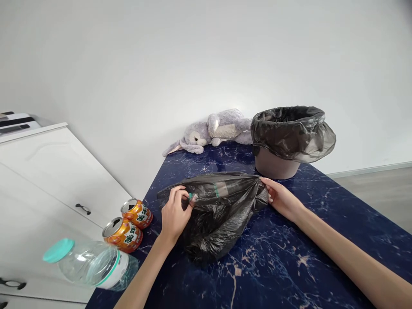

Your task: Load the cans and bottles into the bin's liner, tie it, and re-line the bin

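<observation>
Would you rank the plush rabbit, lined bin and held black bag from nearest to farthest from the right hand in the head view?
1. Black bag: in the right hand.
2. Lined bin: just beyond it.
3. Plush rabbit: farther back, left.

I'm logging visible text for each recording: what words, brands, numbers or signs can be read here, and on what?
"美年" on the nearer orange drink can; any further characters are turned away or unclear.
"美年" on the farther orange drink can, likewise partial.
Clear plastic bottle: print on its white label too blurred to read.
Black plastic bag: no readable text.
</observation>
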The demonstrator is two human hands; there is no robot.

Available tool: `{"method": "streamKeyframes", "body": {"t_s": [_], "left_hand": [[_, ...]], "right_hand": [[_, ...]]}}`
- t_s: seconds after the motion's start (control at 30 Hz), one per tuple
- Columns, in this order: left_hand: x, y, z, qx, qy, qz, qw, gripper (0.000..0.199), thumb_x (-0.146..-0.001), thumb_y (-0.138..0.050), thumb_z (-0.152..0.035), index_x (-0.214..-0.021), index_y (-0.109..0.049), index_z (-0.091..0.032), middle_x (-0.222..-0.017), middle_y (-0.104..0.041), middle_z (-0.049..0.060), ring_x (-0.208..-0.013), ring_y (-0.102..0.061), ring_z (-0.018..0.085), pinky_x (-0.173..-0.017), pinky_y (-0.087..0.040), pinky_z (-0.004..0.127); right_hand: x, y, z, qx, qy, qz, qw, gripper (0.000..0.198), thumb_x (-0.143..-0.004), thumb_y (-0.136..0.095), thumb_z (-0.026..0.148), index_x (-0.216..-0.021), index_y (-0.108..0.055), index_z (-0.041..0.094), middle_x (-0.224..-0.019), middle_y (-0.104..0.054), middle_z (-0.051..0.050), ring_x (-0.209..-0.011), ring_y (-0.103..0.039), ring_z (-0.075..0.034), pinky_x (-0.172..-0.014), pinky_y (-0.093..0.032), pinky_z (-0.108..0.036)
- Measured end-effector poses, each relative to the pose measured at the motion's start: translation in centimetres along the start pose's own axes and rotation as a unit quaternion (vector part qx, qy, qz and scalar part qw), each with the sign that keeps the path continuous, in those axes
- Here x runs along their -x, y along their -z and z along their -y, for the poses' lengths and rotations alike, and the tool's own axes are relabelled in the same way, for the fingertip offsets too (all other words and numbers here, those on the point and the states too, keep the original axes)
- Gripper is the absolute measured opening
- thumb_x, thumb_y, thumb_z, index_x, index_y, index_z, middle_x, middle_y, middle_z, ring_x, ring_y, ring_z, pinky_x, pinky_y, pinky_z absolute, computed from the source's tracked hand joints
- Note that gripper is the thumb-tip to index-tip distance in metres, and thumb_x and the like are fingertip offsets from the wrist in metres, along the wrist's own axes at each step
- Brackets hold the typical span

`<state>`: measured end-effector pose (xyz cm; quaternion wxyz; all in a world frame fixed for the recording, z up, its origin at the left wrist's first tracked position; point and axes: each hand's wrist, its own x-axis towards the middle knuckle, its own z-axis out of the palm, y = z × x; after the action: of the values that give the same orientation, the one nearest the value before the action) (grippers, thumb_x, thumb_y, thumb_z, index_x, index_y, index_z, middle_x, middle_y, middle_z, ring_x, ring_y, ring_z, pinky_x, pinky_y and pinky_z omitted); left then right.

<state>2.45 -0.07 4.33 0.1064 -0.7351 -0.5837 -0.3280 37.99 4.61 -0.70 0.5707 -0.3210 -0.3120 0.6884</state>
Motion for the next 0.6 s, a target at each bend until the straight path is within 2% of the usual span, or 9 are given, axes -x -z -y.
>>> {"method": "streamKeyframes", "body": {"t_s": [0.07,0.13,0.23,0.3,0.37,0.47,0.53,0.6], "left_hand": [[-0.3,-0.3,0.0,-0.010,-0.025,-0.003,1.000,0.024,-0.107,-0.056,-0.045,-0.105,-0.071,-0.026,-0.134,-0.072,0.009,-0.121,-0.070,0.031,-0.100,-0.054,0.046],[-0.8,-0.6,-0.1,-0.010,-0.028,-0.014,0.999,0.024,-0.108,-0.052,-0.039,-0.115,-0.072,-0.027,-0.135,-0.072,0.009,-0.130,-0.064,0.034,-0.109,-0.048,0.051],[-1.7,-1.1,-0.2,-0.003,0.000,-0.053,0.999,0.028,-0.107,-0.055,-0.043,-0.123,-0.066,-0.023,-0.127,-0.073,0.012,-0.121,-0.066,0.033,-0.105,-0.050,0.049],[-2.4,-1.1,-0.2,0.001,0.032,-0.087,0.996,0.032,-0.105,-0.058,-0.051,-0.115,-0.064,-0.021,-0.115,-0.072,0.013,-0.110,-0.069,0.031,-0.098,-0.053,0.046],[-3.0,-0.9,0.0,0.001,0.052,-0.104,0.993,0.033,-0.105,-0.057,-0.053,-0.098,-0.065,-0.021,-0.105,-0.071,0.011,-0.101,-0.068,0.028,-0.094,-0.054,0.044],[-3.3,-0.4,0.3,-0.002,0.043,-0.076,0.996,0.041,-0.109,-0.049,-0.047,-0.082,-0.069,-0.024,-0.102,-0.073,0.009,-0.103,-0.067,0.026,-0.099,-0.052,0.043],[-3.2,-0.4,0.6,-0.010,0.024,-0.039,0.999,0.039,-0.109,-0.048,-0.041,-0.090,-0.078,-0.026,-0.113,-0.075,0.009,-0.114,-0.064,0.028,-0.105,-0.050,0.047],[-2.9,-0.5,0.8,-0.027,0.005,-0.001,1.000,0.027,-0.102,-0.057,-0.037,-0.108,-0.081,-0.028,-0.131,-0.071,0.010,-0.127,-0.057,0.034,-0.110,-0.047,0.054]], "right_hand": [[0.0,0.0,0.0,-0.001,-0.001,0.000,1.000,0.039,-0.070,-0.098,0.051,-0.079,-0.076,0.021,-0.066,-0.062,0.004,-0.054,-0.043,-0.007,-0.042,-0.036,-0.017],[0.0,-0.1,0.0,-0.002,0.000,0.001,1.000,0.039,-0.070,-0.099,0.051,-0.078,-0.076,0.021,-0.066,-0.062,0.005,-0.054,-0.043,-0.007,-0.042,-0.036,-0.017],[-0.1,0.0,0.0,-0.003,0.001,0.002,1.000,0.040,-0.070,-0.099,0.051,-0.078,-0.076,0.020,-0.065,-0.061,0.005,-0.053,-0.041,-0.007,-0.041,-0.036,-0.017],[-0.1,0.0,0.0,-0.003,0.001,0.005,1.000,0.039,-0.071,-0.098,0.051,-0.079,-0.076,0.020,-0.065,-0.061,0.005,-0.053,-0.040,-0.007,-0.042,-0.036,-0.017],[-0.1,0.1,0.0,-0.003,0.001,0.005,1.000,0.038,-0.072,-0.098,0.050,-0.080,-0.076,0.020,-0.065,-0.061,0.005,-0.053,-0.041,-0.007,-0.042,-0.036,-0.017],[-0.1,0.1,0.0,-0.003,-0.002,0.005,1.000,0.037,-0.073,-0.097,0.049,-0.082,-0.077,0.020,-0.066,-0.062,0.005,-0.054,-0.042,-0.007,-0.042,-0.036,-0.017],[-0.2,0.1,0.0,-0.003,-0.004,0.006,1.000,0.037,-0.073,-0.097,0.049,-0.082,-0.077,0.020,-0.067,-0.063,0.005,-0.054,-0.043,-0.007,-0.042,-0.035,-0.018],[-0.2,0.2,0.0,-0.004,-0.005,0.007,1.000,0.036,-0.074,-0.097,0.049,-0.081,-0.077,0.020,-0.066,-0.063,0.004,-0.053,-0.042,-0.007,-0.042,-0.035,-0.019]]}}
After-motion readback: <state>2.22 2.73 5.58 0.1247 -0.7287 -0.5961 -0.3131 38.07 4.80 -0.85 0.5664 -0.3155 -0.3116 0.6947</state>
